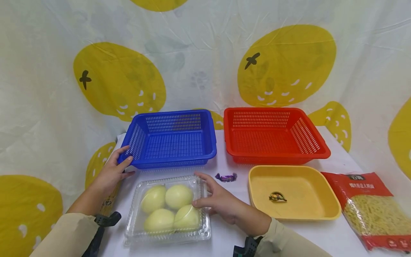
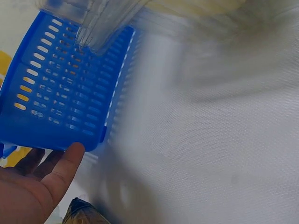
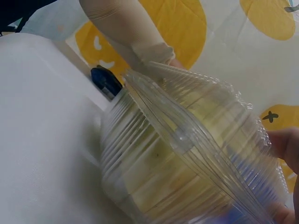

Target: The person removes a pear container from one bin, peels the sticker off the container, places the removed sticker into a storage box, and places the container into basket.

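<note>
My right hand (image 1: pixel 224 201) grips the right side of a clear plastic clamshell box (image 1: pixel 136 214), thumb on the near side and fingers at the back. Several pale yellow-green round fruits (image 1: pixel 178 197) lie inside; in the right wrist view the box (image 3: pixel 154 154) fills the middle, its lid closed. At the left, my left hand (image 1: pixel 112 173) holds the front left corner of a blue perforated basket (image 1: pixel 173 161). The left wrist view shows the thumb (image 2: pixel 67 163) against the corner of the basket (image 2: pixel 51 126), the other fingers partly hidden behind it.
A red perforated basket (image 1: pixel 279 156) stands beside the blue one. In front of it is a yellow tray (image 1: pixel 308 192) holding a small dark-wrapped item (image 1: pixel 277 196). A purple wrapped candy (image 1: pixel 226 177) lies between. Far right lies a red pasta bag (image 1: pixel 372 214); another package (image 1: pixel 109 203) is under my left forearm.
</note>
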Demonstrator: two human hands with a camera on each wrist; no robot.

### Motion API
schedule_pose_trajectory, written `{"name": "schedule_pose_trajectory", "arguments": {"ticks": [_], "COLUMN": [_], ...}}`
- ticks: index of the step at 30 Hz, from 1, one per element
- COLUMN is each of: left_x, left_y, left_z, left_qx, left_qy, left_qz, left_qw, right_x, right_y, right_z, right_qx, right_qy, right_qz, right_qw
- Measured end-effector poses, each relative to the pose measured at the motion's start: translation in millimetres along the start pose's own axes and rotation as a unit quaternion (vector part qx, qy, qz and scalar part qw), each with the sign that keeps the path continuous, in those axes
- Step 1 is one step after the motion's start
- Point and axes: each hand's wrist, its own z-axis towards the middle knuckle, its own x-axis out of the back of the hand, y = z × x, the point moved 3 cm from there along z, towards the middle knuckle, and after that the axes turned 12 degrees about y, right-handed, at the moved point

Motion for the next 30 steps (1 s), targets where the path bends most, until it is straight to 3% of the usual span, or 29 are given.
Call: {"name": "schedule_pose_trajectory", "arguments": {"ticks": [12, 23, 30], "left_x": [-0.5, -1.0, 0.1], "left_y": [-0.8, -1.4, -1.4], "left_z": [1.1, -2.0, -0.7], "left_qx": [0.007, -0.005, 0.005], "left_qy": [0.007, 0.026, 0.026], "left_qz": [0.006, 0.010, 0.010], "left_qw": [0.9999, 0.9996, 0.9996], "right_x": [3, 10, 15], "right_y": [-3, -32, -57], "right_z": [2.5, 0.8, 2.6], "right_qx": [-0.006, 0.001, -0.003], "right_qy": [0.020, 0.024, 0.026], "right_qz": [0.022, -0.006, -0.024], "right_qw": [0.9995, 0.9997, 0.9994]}}
